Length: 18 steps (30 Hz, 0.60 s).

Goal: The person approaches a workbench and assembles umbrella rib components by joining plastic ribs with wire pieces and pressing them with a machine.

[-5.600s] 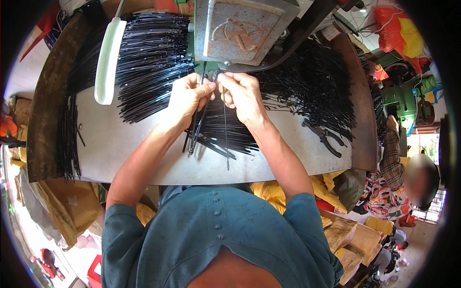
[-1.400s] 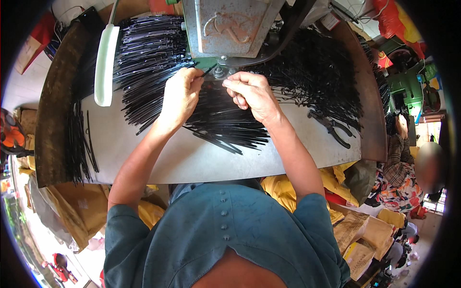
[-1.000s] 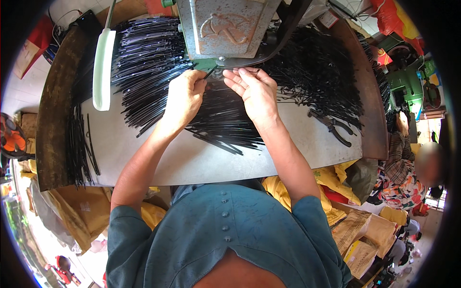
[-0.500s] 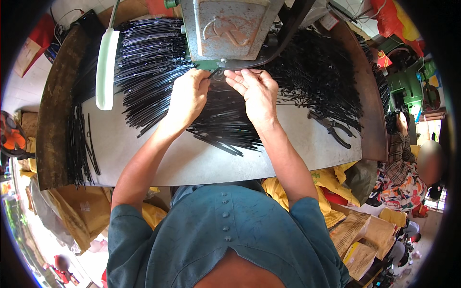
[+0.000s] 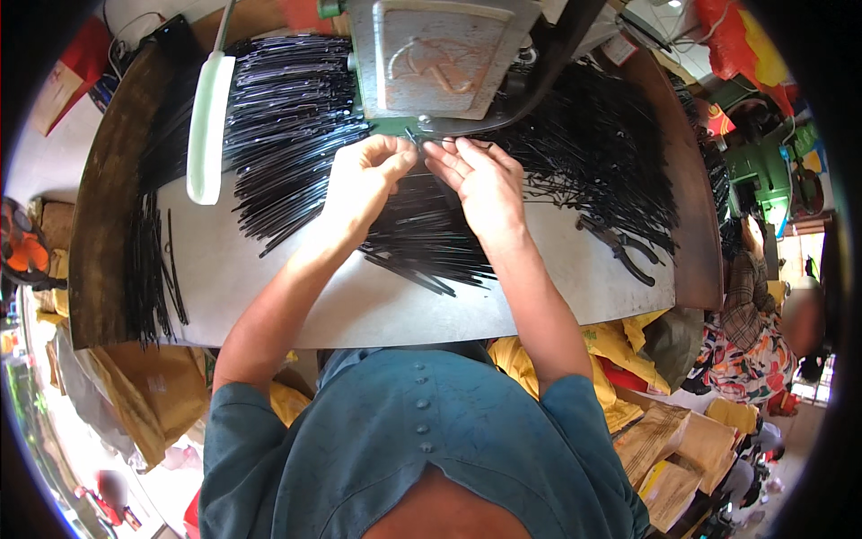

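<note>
Below the head of a green and grey press machine (image 5: 440,58), my two hands almost meet. My left hand (image 5: 364,180) is closed in a pinch, thumb against fingers, beside the small dark end of a thin black metal strip (image 5: 412,136). My right hand (image 5: 485,184) has its thumb and forefinger pinched together close by, the other fingers loosely bent; what lies between its fingertips is too small to make out. Under and between the hands, a heap of thin black strips (image 5: 431,234) spreads over the grey tabletop (image 5: 269,310).
Bundles of black strips (image 5: 287,117) lie left of the machine, and a dense pile (image 5: 593,144) lies right. Black-handled pliers (image 5: 624,251) rest at the right. A white lamp (image 5: 211,130) hangs on the left. A raised brown rim (image 5: 108,225) borders the table. Another person (image 5: 745,332) sits far right.
My left hand has shifted right and slightly down, its thumb now toward my right hand. The small strip end now shows upright between the hands. My right hand has dropped slightly.
</note>
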Available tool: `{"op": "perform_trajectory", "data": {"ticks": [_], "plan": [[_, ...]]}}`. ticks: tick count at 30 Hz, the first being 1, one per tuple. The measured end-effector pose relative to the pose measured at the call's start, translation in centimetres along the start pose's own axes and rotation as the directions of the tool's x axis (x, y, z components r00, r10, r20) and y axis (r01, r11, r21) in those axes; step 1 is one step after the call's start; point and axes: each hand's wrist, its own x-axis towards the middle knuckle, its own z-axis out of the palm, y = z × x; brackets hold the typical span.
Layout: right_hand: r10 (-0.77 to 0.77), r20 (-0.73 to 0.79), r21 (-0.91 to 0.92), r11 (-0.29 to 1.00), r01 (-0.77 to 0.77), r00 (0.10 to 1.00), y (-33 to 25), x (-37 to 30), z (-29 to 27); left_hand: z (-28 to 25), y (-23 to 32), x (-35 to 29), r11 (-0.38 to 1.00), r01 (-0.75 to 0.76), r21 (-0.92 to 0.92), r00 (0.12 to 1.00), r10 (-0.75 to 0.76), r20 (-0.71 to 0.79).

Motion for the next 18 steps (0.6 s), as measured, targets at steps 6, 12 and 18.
{"op": "perform_trajectory", "data": {"ticks": [6,12,18], "plan": [[0.083,0.024,-0.356,0.932,-0.069,0.996,-2.6,-2.4,-0.6,0.7,1.7,-2.6,0.194,0.495,-0.847,0.837,-0.37,0.404],[0.113,0.074,-0.377,0.923,-0.077,0.991,-1.4,-5.1,-0.5,0.1,2.7,-5.5,0.688,0.399,-0.607,0.887,-0.122,0.445],[0.104,0.035,-0.398,0.914,-0.081,0.994,-3.9,-3.0,-1.6,-5.6,-3.2,-3.3,0.723,-0.235,0.649,0.971,0.206,0.123]]}}
